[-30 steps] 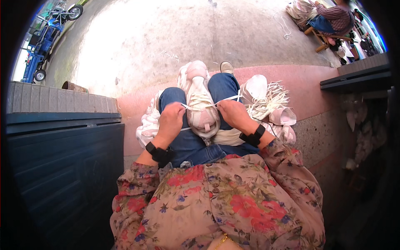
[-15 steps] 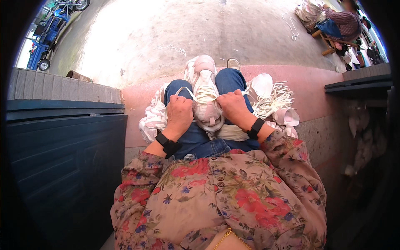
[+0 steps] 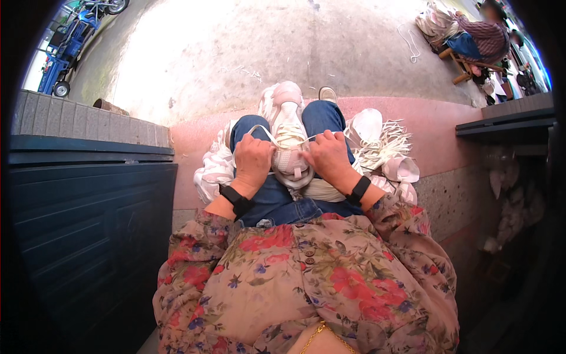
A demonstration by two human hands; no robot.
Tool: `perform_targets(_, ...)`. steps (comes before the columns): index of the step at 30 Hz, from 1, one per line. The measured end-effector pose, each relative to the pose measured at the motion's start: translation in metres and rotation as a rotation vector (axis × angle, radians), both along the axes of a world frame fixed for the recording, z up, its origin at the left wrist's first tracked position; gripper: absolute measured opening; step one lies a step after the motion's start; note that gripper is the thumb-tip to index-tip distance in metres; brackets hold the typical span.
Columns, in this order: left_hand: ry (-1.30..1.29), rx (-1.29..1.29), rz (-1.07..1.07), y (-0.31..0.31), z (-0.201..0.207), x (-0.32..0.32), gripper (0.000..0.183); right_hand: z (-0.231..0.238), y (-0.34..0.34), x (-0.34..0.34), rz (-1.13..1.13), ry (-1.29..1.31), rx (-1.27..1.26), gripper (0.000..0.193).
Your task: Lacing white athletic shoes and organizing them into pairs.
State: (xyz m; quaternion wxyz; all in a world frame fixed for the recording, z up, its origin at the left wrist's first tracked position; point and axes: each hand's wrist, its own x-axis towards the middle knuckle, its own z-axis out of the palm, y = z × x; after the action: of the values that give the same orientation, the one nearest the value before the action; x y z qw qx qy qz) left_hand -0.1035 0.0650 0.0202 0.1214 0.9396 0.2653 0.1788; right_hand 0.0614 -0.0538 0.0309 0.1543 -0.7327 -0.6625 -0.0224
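A pink and white sneaker (image 3: 293,162) rests between my knees, its toe pointing away from me and its heel toward me. Cream laces (image 3: 289,134) run across its front. My left hand (image 3: 253,159) pinches one lace end, which arcs up from the shoe in a loop. On the other side my right hand (image 3: 330,156) has its fingers curled round the other lace end, close to the shoe's collar. Both fists sit at the height of the lace holes, one on each side. The fingertips are partly hidden.
More pink and white shoes (image 3: 213,171) lie by my left leg. To my right are a bundle of loose white laces (image 3: 394,144) and another shoe (image 3: 401,169). Dark blue doors (image 3: 94,218) stand at the left. A person (image 3: 480,38) sits far right; a blue cart (image 3: 68,47) stands far left.
My right hand has turned slightly, and its fingers now reach nearer the shoe's collar. The left hand stays almost in place, with the lace still looped. The whole view has shifted a little.
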Motion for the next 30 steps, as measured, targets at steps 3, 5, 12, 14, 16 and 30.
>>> perform_targets(3, 0.097, 0.099, 0.058, -0.017, 0.013, 0.0, 0.013, 0.001, -0.001, -0.001, -0.007, -0.036, -0.004, 0.012)
perform_targets(5, 0.099, 0.126, 0.062, -0.022, 0.016, 0.0, 0.013, -0.004, -0.002, 0.0, -0.039, -0.064, -0.045, 0.011)
perform_targets(12, 0.117, -0.056, 0.11, -0.018, -0.008, -0.003, 0.011, -0.017, -0.002, 0.007, -0.108, 0.285, -0.089, 0.009)
perform_targets(14, 0.049, -0.163, 0.093, -0.013, -0.008, -0.006, 0.012, -0.021, -0.003, 0.004, -0.119, 0.381, -0.019, 0.01)
perform_targets(16, -0.02, -0.269, 0.077, -0.01, -0.007, -0.007, 0.015, -0.021, -0.003, 0.004, -0.129, 0.476, 0.052, 0.013)
perform_targets(30, 0.225, 0.06, -0.271, 0.026, 0.022, 0.011, 0.016, 0.004, 0.018, 0.011, 0.228, 0.268, 0.362, 0.008)
